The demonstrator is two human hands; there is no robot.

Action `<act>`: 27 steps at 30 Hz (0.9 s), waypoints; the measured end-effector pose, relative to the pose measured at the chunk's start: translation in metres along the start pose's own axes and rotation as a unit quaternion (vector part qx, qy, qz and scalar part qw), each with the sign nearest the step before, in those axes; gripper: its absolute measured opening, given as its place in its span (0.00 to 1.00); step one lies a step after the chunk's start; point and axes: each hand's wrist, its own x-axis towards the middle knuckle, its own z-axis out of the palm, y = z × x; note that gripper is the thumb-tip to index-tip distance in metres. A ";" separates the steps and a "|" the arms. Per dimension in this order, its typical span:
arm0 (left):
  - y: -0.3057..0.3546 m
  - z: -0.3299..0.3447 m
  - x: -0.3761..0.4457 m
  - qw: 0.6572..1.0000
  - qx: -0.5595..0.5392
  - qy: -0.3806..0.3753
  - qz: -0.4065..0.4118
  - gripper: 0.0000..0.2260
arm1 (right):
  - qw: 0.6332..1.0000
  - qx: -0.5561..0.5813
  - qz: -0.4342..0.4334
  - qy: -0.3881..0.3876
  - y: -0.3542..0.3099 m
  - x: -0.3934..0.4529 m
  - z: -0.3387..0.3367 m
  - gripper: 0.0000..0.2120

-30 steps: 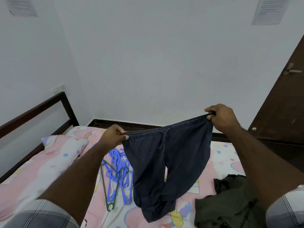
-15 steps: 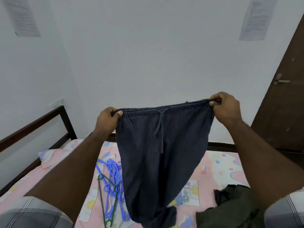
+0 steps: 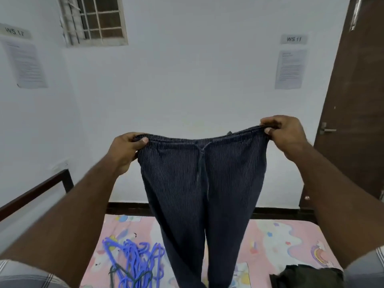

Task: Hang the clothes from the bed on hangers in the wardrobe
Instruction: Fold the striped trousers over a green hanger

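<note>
Dark navy pinstriped trousers with a drawstring hang in the air in front of me, waistband stretched flat and legs hanging down over the bed. My left hand pinches the left end of the waistband. My right hand pinches the right end, slightly higher. On the pink patterned bed sheet below lies a pile of blue plastic hangers with a dark green one among them. A dark olive garment lies crumpled at the bed's lower right.
A dark bed frame rail runs along the left wall. A brown door with a metal handle stands at the right. Papers are stuck on the white walls, and a barred window sits high up. No wardrobe is in view.
Both hands have raised the trousers higher and pulled the waistband wider and level. My view has tilted up, showing the window and less of the bed.
</note>
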 end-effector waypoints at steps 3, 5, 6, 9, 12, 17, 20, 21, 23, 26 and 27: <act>0.002 0.001 -0.004 0.999 -0.045 0.003 0.004 0.02 | 0.996 0.088 0.024 -0.013 -0.003 -0.009 -0.001 0.17; -0.001 0.002 -0.007 0.998 -0.065 -0.001 -0.001 0.03 | 0.994 0.072 0.052 -0.062 0.001 -0.019 0.005 0.15; -0.001 0.002 -0.007 0.998 -0.069 0.001 0.000 0.05 | 0.993 0.076 0.060 -0.067 -0.001 -0.022 0.006 0.14; 0.005 -0.001 -0.004 0.996 -0.089 0.022 0.018 0.06 | 0.989 0.145 0.038 -0.009 -0.012 -0.015 -0.002 0.15; 0.009 0.001 -0.002 0.994 -0.103 0.009 0.014 0.05 | 0.988 0.149 0.034 -0.016 -0.013 -0.013 -0.003 0.15; 0.008 -0.005 0.001 0.992 -0.117 -0.038 0.001 0.06 | 0.976 0.196 0.092 -0.035 -0.012 -0.020 -0.003 0.09; 0.009 -0.007 0.001 0.992 -0.116 -0.054 0.000 0.06 | 0.976 0.199 0.081 -0.030 -0.013 -0.022 -0.007 0.07; 0.007 -0.008 0.001 0.992 -0.111 -0.056 0.001 0.05 | 0.980 0.179 0.079 -0.031 -0.013 -0.024 -0.007 0.08; 0.003 -0.009 0.000 0.993 -0.103 -0.054 0.001 0.04 | 0.985 0.151 0.081 -0.026 -0.010 -0.026 -0.008 0.09; 0.001 -0.013 0.000 0.994 -0.094 -0.046 0.013 0.04 | 0.989 0.120 0.079 -0.032 -0.009 -0.026 -0.009 0.11; 0.000 -0.014 0.000 0.994 -0.093 -0.046 0.019 0.04 | 0.991 0.101 0.074 -0.040 -0.009 -0.027 -0.008 0.10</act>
